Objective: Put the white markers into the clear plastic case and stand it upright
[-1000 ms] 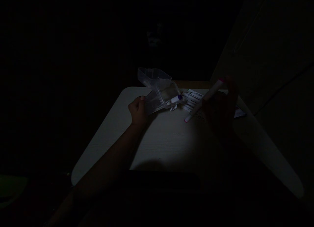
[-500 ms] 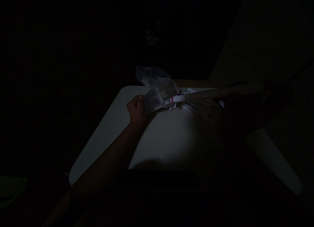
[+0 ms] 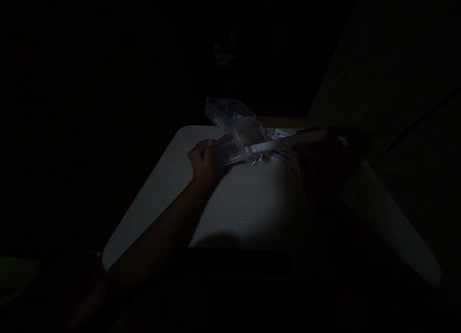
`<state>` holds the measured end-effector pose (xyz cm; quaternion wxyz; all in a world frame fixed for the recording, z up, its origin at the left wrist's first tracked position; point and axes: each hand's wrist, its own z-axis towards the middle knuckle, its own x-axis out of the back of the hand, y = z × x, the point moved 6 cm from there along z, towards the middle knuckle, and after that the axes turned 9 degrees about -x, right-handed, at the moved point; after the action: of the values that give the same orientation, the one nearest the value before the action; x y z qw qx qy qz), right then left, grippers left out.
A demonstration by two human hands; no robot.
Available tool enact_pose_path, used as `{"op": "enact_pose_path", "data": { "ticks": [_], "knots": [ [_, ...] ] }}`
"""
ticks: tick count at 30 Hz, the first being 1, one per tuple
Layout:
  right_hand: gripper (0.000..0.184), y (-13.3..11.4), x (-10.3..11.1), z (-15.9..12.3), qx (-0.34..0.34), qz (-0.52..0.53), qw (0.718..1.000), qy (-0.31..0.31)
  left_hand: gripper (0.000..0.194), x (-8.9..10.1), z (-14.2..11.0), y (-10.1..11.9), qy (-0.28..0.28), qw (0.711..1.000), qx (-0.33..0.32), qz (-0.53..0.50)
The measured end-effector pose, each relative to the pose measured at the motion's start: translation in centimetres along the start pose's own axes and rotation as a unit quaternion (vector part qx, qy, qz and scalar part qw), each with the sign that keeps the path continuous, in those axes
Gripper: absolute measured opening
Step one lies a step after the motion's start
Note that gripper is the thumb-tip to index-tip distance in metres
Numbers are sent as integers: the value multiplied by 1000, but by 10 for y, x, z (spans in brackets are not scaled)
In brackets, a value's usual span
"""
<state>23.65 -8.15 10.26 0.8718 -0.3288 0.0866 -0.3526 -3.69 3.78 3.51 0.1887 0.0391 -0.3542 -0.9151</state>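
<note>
My left hand [image 3: 203,160] is closed around the near end of a clear plastic case [image 3: 225,153], thumb on top. The case is tilted on its side above the table, and its hinged lid [image 3: 228,112] hangs open at the far side. In deep shadow on the right, my right hand [image 3: 320,165] holds a white marker [image 3: 281,143]. The marker's left end reaches into the case's mouth. Fingers of the right hand are dim and hard to make out. Behind and below the held marker, several white markers [image 3: 284,160] lie in a loose pile.
A pale table [image 3: 237,198] with rounded corners carries these things. To the right stands a dim wall [image 3: 389,92] with a dark cord [image 3: 414,126]. Something green [image 3: 18,275] shows at the lower left. Most of the surroundings are too dark to read.
My right hand has moved left, and the marker has slid further into the case's mouth. The case and my left hand have shifted slightly right.
</note>
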Motion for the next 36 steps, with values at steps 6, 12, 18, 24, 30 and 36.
{"op": "enact_pose_path", "data": {
  "ticks": [6, 12, 18, 24, 30, 36],
  "knots": [
    [18, -19, -3, -1, 92, -88, 992, 0, 46, 0, -2, 2, -17, 1000, -18, 17],
    [13, -24, -9, -6, 92, -71, 993, -35, 46, -1, -2, 7, -16, 1000, -24, 12],
    [7, -24, -9, -10, 95, -77, 991, -47, 44, -1, -2, 5, -16, 1000, -19, 5],
    [8, -24, -14, -12, 89, -75, 990, -82, 45, -1, 0, 8, -15, 1000, -15, 21],
    [10, -24, -17, -11, 112, -62, 987, -96, 44, -1, -1, 3, -25, 999, -17, 25],
    [14, -17, -16, -9, 83, -67, 989, -106, 45, 1, -1, 0, -14, 1000, -17, 18]
  ]
}}
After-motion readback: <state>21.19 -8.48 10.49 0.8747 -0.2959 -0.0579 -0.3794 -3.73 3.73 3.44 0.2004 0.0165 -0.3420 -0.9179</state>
